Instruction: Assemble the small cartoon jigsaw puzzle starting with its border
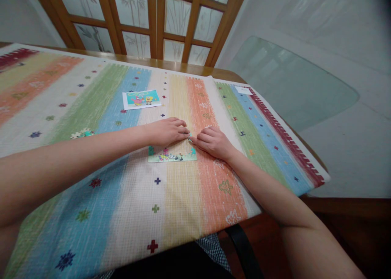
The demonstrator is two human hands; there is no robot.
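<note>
A partly assembled jigsaw puzzle lies flat on the striped tablecloth, its bottom row and parts of its sides joined. At its upper right corner, my left hand and my right hand meet with their fingertips at a small teal jigsaw piece. The fingers of both hands are bent and closed on that piece, which they mostly cover. My left hand also hides part of the puzzle's top. Left of my forearm sits a small pile of loose jigsaw pieces, some teal and some showing pale backs.
Beyond my left hand lies a printed picture card with pink and yellow cartoon figures. A small white paper rests near the far right table edge. The tablecloth covers the table. A dark chair armrest is below its front edge.
</note>
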